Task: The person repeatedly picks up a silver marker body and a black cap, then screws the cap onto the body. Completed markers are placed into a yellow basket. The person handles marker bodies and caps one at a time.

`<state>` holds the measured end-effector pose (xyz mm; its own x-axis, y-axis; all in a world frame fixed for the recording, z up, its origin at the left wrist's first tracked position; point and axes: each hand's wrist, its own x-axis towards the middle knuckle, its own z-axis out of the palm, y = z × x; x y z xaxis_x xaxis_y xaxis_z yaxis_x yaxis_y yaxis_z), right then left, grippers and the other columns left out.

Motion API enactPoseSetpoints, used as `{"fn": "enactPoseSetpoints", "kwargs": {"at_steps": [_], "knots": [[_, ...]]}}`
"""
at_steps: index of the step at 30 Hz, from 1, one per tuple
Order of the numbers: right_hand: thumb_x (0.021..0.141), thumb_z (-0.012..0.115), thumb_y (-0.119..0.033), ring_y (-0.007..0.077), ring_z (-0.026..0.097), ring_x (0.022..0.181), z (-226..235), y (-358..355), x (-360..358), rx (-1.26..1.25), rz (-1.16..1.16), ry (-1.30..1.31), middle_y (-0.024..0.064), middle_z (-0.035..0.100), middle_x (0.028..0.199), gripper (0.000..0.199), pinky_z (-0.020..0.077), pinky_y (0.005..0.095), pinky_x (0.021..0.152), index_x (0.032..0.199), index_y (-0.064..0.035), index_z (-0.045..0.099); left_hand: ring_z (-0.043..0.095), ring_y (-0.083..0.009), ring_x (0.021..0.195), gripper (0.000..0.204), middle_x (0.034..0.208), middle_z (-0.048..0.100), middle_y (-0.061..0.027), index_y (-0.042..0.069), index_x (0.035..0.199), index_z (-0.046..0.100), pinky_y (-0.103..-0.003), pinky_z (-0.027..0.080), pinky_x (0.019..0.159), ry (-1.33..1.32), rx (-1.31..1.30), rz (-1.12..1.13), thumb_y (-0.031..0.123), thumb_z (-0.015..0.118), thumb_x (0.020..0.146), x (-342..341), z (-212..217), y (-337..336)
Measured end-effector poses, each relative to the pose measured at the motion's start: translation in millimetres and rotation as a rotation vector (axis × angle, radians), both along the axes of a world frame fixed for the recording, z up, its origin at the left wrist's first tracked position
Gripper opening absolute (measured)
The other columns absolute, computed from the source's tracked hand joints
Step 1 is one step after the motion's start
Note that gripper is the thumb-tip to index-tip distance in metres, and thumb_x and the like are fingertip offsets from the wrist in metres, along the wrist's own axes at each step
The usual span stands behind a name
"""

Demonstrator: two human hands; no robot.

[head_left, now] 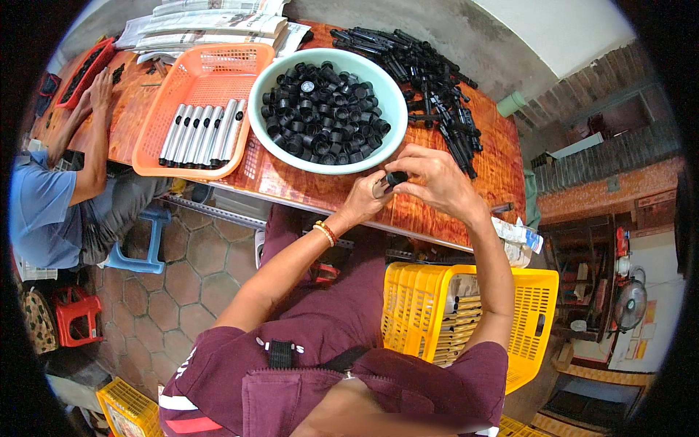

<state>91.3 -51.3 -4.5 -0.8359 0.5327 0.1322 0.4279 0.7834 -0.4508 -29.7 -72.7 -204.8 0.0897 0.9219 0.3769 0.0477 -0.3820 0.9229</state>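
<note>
My left hand [362, 200] is closed round a short silver metal tube [378, 189], mostly hidden in the fingers. The fingertips of my right hand [440, 182] pinch a black cap [395, 177] at the tube's end; whether it is seated there I cannot tell. Just beyond my hands, a pale green bowl [328, 169] holds many loose black caps [320, 116]. Left of it stands an orange basket [156, 109] with a row of silver tubes [202, 135] with black ends. A heap of thin black parts [437, 87] lies right of the bowl.
The wooden table [480, 211] ends close in front of me. Newspapers [211, 25] are stacked at the back. A yellow crate [415, 306] with tubes stands below my right arm. At the left, another person [54, 211] works beside a red tray [86, 73]; a blue stool [149, 240] is nearby.
</note>
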Motion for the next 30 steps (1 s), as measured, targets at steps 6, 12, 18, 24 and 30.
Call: {"fn": "enactPoseSetpoints", "kwargs": {"at_steps": [6, 12, 18, 24, 30], "knots": [[0.067, 0.074, -0.005, 0.0308, 0.062, 0.085, -5, 1, 9, -0.044, -0.03, -0.054, 0.0137, 0.062, 0.089, 0.029, 0.0508, 0.0376, 0.074, 0.094, 0.0014, 0.066, 0.067, -0.0269, 0.077, 0.023, 0.086, 0.065, -0.0164, -0.001, 0.103, 0.059, -0.035, 0.051, 0.066, 0.032, 0.08, -0.012, 0.014, 0.065, 0.086, 6, 5, -1], [0.068, 0.076, -0.008, 0.0304, 0.061, 0.077, -9, -3, 43, 0.009, -0.101, -0.013, 0.0134, 0.061, 0.085, 0.029, 0.0499, 0.037, 0.069, 0.094, -0.0005, 0.067, 0.063, -0.0364, 0.069, 0.025, 0.076, 0.06, -0.0191, -0.002, 0.098, 0.058, -0.038, 0.049, 0.058, 0.017, 0.111, -0.035, 0.012, 0.069, 0.08, 39, 1, 4], [0.07, 0.08, -0.02, 0.0184, 0.059, 0.075, -19, -12, 66, 0.079, -0.228, -0.018, 0.0086, 0.06, 0.084, 0.043, 0.0488, 0.0304, 0.067, 0.105, -0.0005, 0.067, 0.064, -0.0361, 0.07, 0.024, 0.076, 0.062, -0.0187, 0.0, 0.099, 0.059, -0.038, 0.049, 0.059, 0.048, 0.099, -0.036, 0.011, 0.069, 0.08, 59, -13, 12], [0.08, 0.071, -0.01, 0.0199, 0.059, 0.079, -14, -21, 57, -0.027, -0.256, 0.025, 0.0087, 0.056, 0.096, 0.042, 0.0496, 0.0323, 0.071, 0.119, -0.0029, 0.062, 0.065, -0.0365, 0.072, 0.026, 0.078, 0.062, -0.0184, 0.001, 0.101, 0.058, -0.038, 0.049, 0.058, 0.061, 0.152, 0.002, 0.008, 0.068, 0.078, 52, -15, 9], [0.082, 0.067, -0.009, 0.0327, 0.06, 0.083, -16, -20, 55, -0.007, -0.217, -0.055, 0.014, 0.056, 0.092, 0.034, 0.0497, 0.0386, 0.072, 0.115, -0.003, 0.061, 0.064, -0.0367, 0.074, 0.033, 0.08, 0.063, -0.0183, 0.001, 0.109, 0.058, -0.038, 0.05, 0.06, 0.018, 0.16, -0.017, 0.008, 0.067, 0.078, 51, -7, 7]]}}
